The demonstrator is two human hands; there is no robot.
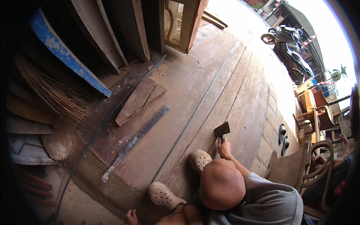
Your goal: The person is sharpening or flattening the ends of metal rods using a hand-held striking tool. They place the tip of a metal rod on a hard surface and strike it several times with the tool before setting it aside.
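Note:
My right hand [225,148] is closed round the handle of a tool with a dark, flat, rectangular head [222,129]. The tool is just above the wooden boards, in front of my right clog [199,160]. A long thin metal rod [202,99] lies along the boards and runs back past my left clog [165,195]. At the lower edge, my left hand [131,217] is partly cut off; its fingers are curled at the near end of the rod's line. My bent right knee [222,184] hides part of the right forearm.
A handsaw-like flat metal strip [137,135], a wood block [138,101] and a dark cable [107,122] lie on the left. Leaning boards and a twig broom [56,92] stand beyond. Wooden chairs [287,168], a seated person [330,172], sandals [284,138] and a motorbike [292,54] are right.

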